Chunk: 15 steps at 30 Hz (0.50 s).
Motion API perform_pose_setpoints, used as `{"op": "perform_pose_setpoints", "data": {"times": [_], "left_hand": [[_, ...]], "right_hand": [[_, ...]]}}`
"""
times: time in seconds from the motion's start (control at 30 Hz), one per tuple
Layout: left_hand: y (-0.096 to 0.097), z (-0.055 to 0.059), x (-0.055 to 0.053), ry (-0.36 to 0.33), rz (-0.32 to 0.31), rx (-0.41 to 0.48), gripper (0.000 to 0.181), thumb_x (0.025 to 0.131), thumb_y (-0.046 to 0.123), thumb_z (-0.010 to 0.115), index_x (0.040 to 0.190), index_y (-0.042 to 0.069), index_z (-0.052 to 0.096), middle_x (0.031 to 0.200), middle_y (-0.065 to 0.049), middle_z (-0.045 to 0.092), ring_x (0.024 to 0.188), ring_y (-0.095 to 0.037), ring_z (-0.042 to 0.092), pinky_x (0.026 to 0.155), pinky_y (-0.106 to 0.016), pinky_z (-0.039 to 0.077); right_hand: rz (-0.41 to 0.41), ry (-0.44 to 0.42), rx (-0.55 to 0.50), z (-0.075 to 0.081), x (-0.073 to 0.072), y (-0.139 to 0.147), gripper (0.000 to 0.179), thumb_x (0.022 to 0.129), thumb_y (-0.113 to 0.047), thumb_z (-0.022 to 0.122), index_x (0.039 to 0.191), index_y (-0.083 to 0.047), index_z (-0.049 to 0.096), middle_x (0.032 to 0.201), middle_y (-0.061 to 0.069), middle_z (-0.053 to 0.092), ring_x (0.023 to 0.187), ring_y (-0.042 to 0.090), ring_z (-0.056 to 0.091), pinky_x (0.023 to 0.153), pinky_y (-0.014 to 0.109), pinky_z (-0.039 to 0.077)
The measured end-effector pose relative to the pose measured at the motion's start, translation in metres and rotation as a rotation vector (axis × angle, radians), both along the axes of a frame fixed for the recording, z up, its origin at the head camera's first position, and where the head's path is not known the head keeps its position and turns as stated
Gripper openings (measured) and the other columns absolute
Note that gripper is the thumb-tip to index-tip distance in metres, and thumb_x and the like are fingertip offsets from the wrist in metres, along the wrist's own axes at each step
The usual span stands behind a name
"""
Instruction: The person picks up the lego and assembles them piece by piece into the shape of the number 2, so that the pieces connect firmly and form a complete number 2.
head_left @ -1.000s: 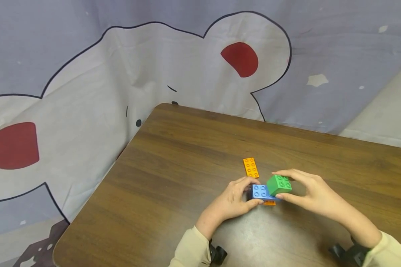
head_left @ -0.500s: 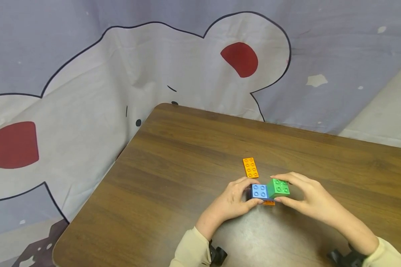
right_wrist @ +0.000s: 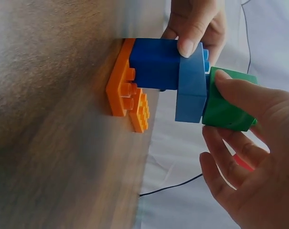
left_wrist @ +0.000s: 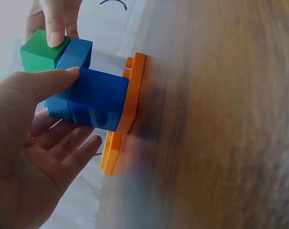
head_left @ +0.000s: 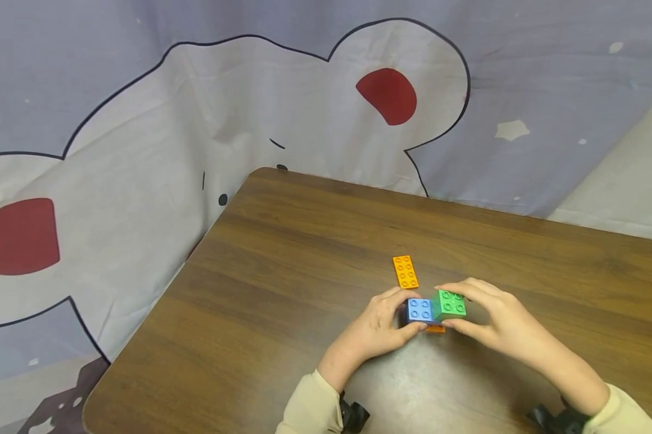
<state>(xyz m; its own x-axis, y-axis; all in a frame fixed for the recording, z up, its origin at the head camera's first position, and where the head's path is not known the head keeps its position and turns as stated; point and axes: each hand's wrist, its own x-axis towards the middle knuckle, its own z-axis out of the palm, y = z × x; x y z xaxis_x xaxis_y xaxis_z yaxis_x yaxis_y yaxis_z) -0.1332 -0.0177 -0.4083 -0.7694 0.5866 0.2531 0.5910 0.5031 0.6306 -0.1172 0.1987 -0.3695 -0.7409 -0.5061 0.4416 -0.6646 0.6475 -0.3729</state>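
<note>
An orange toy building plate lies on the table and carries a dark blue block. Across that block sits a lighter blue brick, whose right end overhangs the plate. My left hand holds the blue stack between thumb and fingers. With thumb and fingers my right hand pinches a green brick over the overhanging end. A thin dark gap shows between the green and lighter blue bricks in the right wrist view, so whether they are fully joined I cannot tell.
A second orange plate lies studs up just beyond the stack. The wooden table has its left edge beside a printed curtain, which also hangs behind it.
The green brick was tilted above the blue brick's right end. It has come down and levelled out with my right hand. My left hand keeps its hold.
</note>
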Motion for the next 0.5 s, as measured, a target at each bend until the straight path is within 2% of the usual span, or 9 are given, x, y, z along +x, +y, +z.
{"op": "perform_pose_setpoints", "data": {"times": [0.27, 0.5], "left_hand": [[0.0012, 0.0007, 0.0007, -0.02, 0.003, 0.012, 0.035, 0.078, 0.026, 0.063, 0.108, 0.015, 0.05, 0.101, 0.004, 0.054, 0.089, -0.002, 0.05, 0.076, -0.015, 0.043], [0.0021, 0.0009, 0.0011, -0.039, 0.014, 0.014, 0.036, 0.078, 0.027, 0.063, 0.109, 0.014, 0.051, 0.101, 0.004, 0.054, 0.087, -0.001, 0.049, 0.077, -0.016, 0.043]], "right_hand": [[0.039, 0.028, -0.002, 0.0015, -0.0028, -0.0011, 0.055, 0.059, -0.02, 0.078, 0.11, -0.019, 0.057, 0.091, -0.018, 0.05, 0.08, -0.003, 0.048, 0.065, 0.019, 0.044], [0.05, -0.024, -0.045, -0.0029, -0.0047, -0.001, 0.056, 0.058, -0.018, 0.079, 0.109, -0.023, 0.056, 0.091, -0.019, 0.05, 0.08, -0.003, 0.05, 0.065, 0.021, 0.046]]}}
